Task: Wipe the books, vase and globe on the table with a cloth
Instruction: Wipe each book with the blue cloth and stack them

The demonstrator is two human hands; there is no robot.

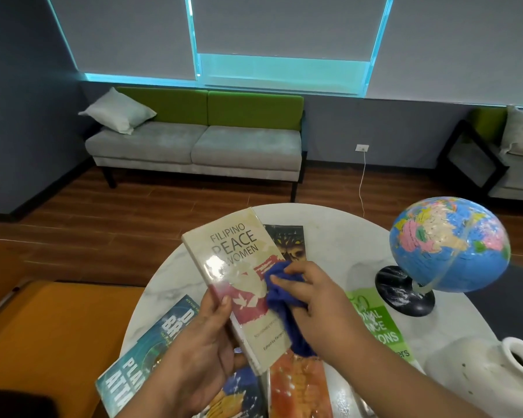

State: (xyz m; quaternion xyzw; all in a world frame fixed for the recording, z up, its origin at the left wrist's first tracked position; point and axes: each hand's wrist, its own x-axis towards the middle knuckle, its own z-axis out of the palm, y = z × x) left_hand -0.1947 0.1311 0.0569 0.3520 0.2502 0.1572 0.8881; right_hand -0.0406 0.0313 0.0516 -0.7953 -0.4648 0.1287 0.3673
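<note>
My left hand (207,348) holds a cream book titled "Filipino Peace Women" (233,267) tilted above the round white table (338,236), thumb on its front cover. My right hand (314,300) grips a bunched blue cloth (280,294) and presses it on the book's right side. Several other books lie flat beneath: a teal one (139,357) at left, an orange one (299,384) in the middle, a green one (378,324) at right, a dark one (287,242) behind. A blue globe (447,245) on a black base (402,291) stands at the right. A white vase (480,375) sits at the near right.
An orange seat (52,336) lies left of the table. A grey and green sofa (200,140) with a cushion stands against the far wall across a wooden floor. An armchair (501,155) is at the far right. A white cable (363,179) hangs from a wall socket.
</note>
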